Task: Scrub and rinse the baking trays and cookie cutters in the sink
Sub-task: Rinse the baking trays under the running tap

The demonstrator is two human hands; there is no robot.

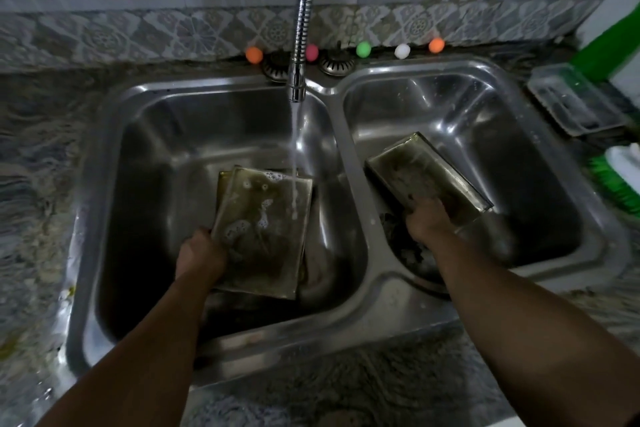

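A soapy rectangular baking tray (266, 229) stands tilted in the left basin of the steel double sink (349, 163), and my left hand (199, 255) grips its lower left edge. Water from the tap (298, 80) runs onto the tray's upper right part. Another tray edge (223, 184) shows just behind it. In the right basin my right hand (427, 222) holds the near end of a deeper loaf-shaped tray (426, 173), tilted up off the basin floor. Dark wet items (405, 246) lie below that hand; I cannot tell what they are.
Several small coloured balls (363, 49) and two metal strainer plugs (336, 64) line the sink's back ledge. A clear plastic container (575, 100) sits on the counter at right, beside a green brush (613, 180). Patterned stone counter surrounds the sink.
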